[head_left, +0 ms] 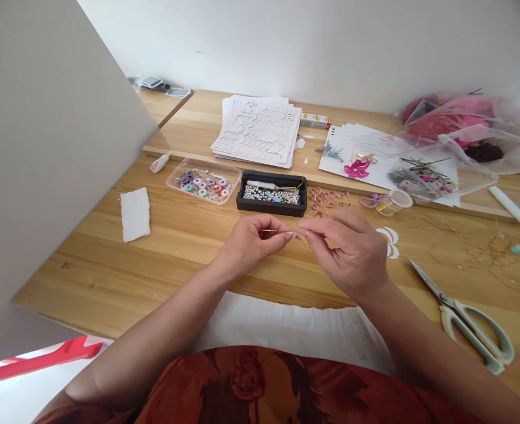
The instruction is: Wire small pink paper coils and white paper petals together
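Observation:
My left hand (260, 241) is closed in a pinch on a thin gold wire (268, 231), whose end sticks back inside the curled fingers. Fingertip to fingertip with it, my right hand (348, 244) also pinches at the wire's far end, where a small pinkish bit shows between the two hands. Exactly what sits between the right fingertips is too small to make out. Just beyond the hands lie a black tray (271, 209) of silver and gold beads and several small pink wire loops (324, 200). White crescent pieces (388, 238) lie beside my right hand.
Large scissors (463, 318) lie at the right, below tangled gold wire (467, 241). A wire spool (394, 202) stands near a clear box (463, 168). A clear bead box (204, 179), glue bottle (159, 163) and white cloth (135, 215) are left; cut paper sheets (257, 132) lie behind.

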Action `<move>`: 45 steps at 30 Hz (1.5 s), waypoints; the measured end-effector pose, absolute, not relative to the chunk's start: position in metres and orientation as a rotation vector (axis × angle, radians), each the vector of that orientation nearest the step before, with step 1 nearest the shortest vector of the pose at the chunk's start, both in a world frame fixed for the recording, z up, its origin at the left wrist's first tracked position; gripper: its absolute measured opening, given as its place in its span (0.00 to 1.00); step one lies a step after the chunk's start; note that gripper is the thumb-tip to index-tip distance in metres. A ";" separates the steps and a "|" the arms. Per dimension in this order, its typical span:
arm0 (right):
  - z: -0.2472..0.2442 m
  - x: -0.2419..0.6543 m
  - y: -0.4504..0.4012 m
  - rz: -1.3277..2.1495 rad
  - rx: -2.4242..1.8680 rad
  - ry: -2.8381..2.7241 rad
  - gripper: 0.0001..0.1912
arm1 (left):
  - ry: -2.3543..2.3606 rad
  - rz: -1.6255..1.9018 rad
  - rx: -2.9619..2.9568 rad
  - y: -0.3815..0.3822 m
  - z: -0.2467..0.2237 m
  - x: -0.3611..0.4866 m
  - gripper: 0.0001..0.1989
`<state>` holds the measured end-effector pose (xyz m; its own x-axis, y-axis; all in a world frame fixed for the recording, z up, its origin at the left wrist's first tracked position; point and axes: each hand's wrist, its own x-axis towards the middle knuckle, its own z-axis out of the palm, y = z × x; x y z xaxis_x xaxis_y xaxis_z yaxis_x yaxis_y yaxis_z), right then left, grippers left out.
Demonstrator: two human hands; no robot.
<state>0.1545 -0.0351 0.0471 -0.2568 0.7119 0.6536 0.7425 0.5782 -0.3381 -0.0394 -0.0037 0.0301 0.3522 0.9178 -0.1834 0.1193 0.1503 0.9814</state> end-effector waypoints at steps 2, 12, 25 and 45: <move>0.048 0.155 -0.034 0.050 -1.177 -1.960 0.08 | 1.037 0.727 1.280 -0.004 0.032 -0.040 0.13; 0.030 0.154 -0.020 1.093 -1.295 -1.402 0.09 | 0.886 0.739 1.103 -0.005 0.033 -0.043 0.14; 0.035 0.133 -0.042 0.815 -1.340 -1.682 0.05 | 1.071 1.107 1.089 -0.001 0.032 -0.038 0.13; 0.030 0.154 -0.018 1.218 -1.265 -1.310 0.07 | 0.822 0.766 1.076 -0.003 0.032 -0.043 0.13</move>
